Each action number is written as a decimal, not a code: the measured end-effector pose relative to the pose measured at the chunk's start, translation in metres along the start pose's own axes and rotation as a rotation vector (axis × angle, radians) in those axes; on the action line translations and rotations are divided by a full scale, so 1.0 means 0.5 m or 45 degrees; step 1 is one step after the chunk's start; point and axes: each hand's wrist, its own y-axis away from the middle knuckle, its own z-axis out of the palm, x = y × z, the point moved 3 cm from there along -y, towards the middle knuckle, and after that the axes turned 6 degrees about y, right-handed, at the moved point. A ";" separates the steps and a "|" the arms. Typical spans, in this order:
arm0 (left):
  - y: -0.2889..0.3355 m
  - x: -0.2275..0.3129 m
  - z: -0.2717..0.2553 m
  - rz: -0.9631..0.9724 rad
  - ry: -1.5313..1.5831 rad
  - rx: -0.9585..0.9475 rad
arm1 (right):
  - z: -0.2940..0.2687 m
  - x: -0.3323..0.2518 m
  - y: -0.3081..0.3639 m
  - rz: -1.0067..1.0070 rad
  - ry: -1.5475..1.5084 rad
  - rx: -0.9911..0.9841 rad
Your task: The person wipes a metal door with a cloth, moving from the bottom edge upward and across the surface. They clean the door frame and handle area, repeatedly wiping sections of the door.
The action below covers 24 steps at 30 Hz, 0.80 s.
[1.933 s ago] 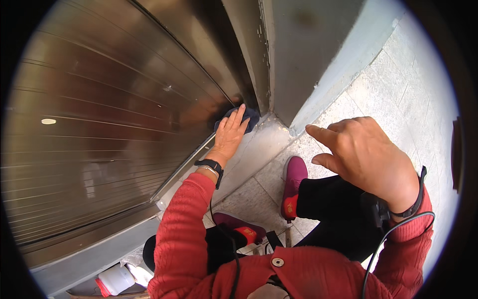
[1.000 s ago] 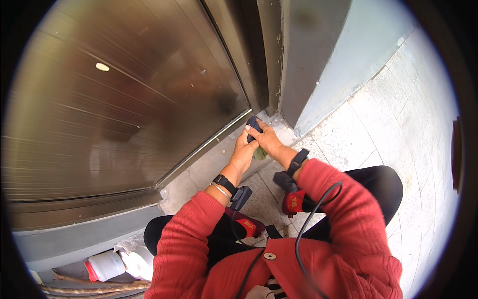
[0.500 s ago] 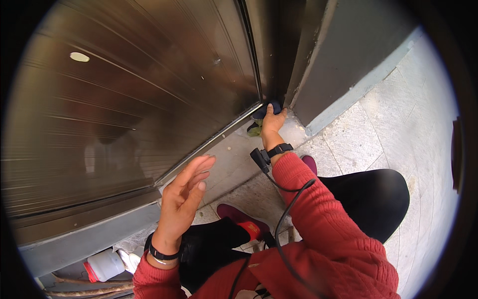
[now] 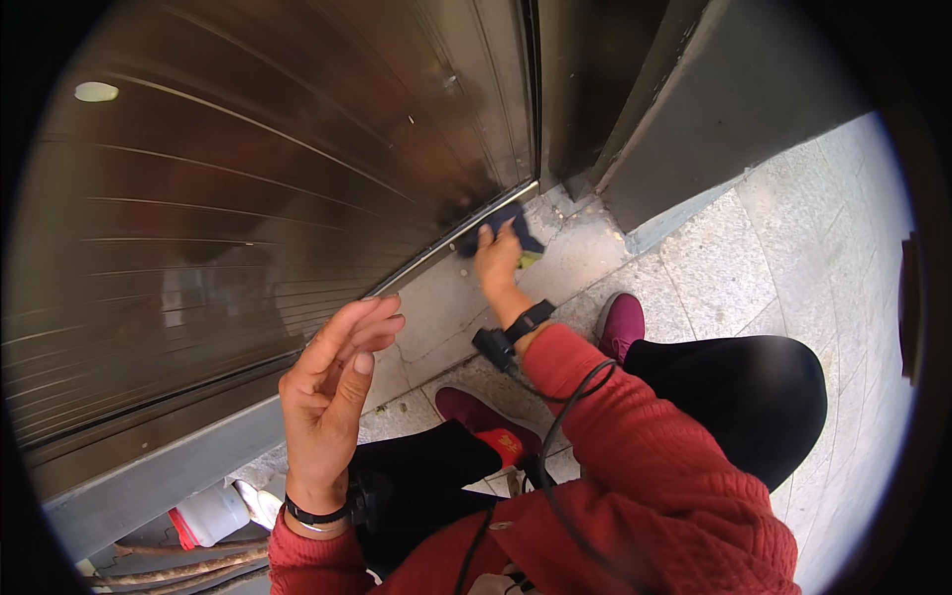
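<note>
My right hand [image 4: 498,262] presses a dark blue cloth [image 4: 515,227] against the bottom edge of a brown metal door [image 4: 297,178], just above the stone sill [image 4: 585,244]. A bit of yellow-green shows under the cloth beside my fingers; I cannot make out whether it belongs to it. Raised in front of the door's lower part, my left hand [image 4: 335,397] holds nothing. Its fingers are stretched and the thumb stands a little apart.
At the lower left lie a white plastic jar with a red lid [image 4: 210,516] and several wooden sticks [image 4: 188,573]. A grey wall [image 4: 734,109] rises at the right of the doorway. My maroon shoes [image 4: 623,322] stand on stone tiles. A black cable [image 4: 555,436] runs along my right sleeve.
My right hand has slid the cloth leftward and nearer along the door's bottom edge, away from the corner. My left hand has shifted slightly left.
</note>
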 end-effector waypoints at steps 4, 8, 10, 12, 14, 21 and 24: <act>0.003 0.009 0.012 0.036 -0.035 0.029 | 0.105 -0.020 0.151 0.122 0.045 -0.287; 0.012 0.014 0.003 0.069 -0.059 0.071 | 0.080 0.014 0.074 0.433 -0.090 -0.295; 0.015 0.012 -0.006 0.070 -0.048 0.072 | 0.026 0.022 -0.025 0.386 0.010 -0.074; 0.018 0.010 -0.012 0.075 -0.032 0.070 | -0.035 0.022 -0.111 0.232 0.016 0.210; 0.020 0.011 -0.016 0.053 -0.034 0.068 | -0.077 0.033 -0.166 0.304 -0.213 0.177; 0.016 0.012 -0.009 0.048 -0.038 0.094 | -0.080 0.016 -0.130 0.073 -0.058 0.293; 0.013 0.008 -0.004 0.042 -0.041 0.087 | -0.075 0.023 -0.136 0.109 -0.259 0.246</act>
